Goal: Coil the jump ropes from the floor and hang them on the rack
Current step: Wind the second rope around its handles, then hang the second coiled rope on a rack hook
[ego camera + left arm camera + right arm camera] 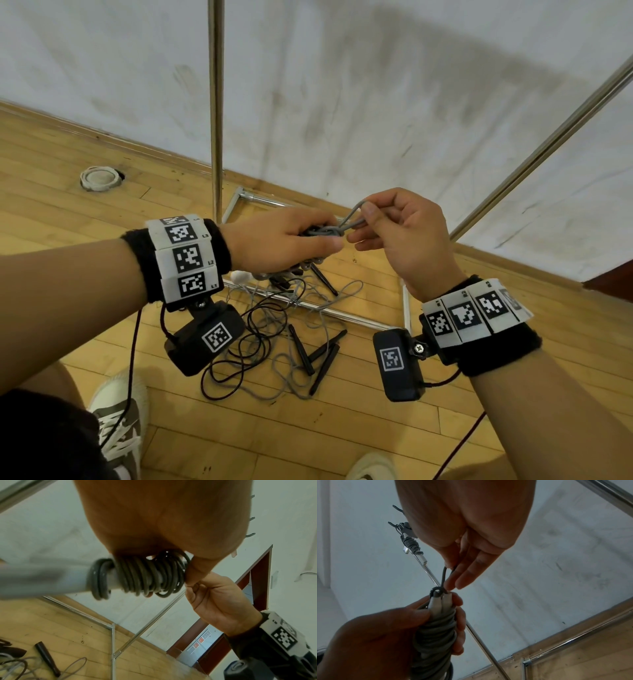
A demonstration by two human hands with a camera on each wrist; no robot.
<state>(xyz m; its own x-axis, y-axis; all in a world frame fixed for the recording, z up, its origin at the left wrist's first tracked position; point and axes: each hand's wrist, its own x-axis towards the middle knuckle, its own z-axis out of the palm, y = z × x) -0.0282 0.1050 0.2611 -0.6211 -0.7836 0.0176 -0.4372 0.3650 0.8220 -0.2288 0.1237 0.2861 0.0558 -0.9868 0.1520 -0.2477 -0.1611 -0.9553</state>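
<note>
Left hand wrapped around grey coiled jump rope, fingers curled tight on the bundle, held in the air above the floor in front of the rack. Bundle's long axis roughly vertical in the head view, two pale handles side by side inside the wraps, upper tips poking out above the fist toward the right hand; lower handle ends hanging below the fist. Rope turns wound crosswise around the handles, stacked close; seen from the left wrist as dark rings around a pale shaft.

Right hand just beside the left, thumb and forefinger pinching a small rope loop that rises from the top of the bundle; remaining fingers loosely extended. Loop stands up and away from the handle tips, its base passing through a small ring of rope at the bundle's top.

On the floor below, well apart from the hands: loose tangle of ropes, black and grey strands mixed, with several black handles lying at different angles, partly over the rack's base bar.

On the rack, in the right wrist view, another wound rope bundle hanging near hooks.
</note>
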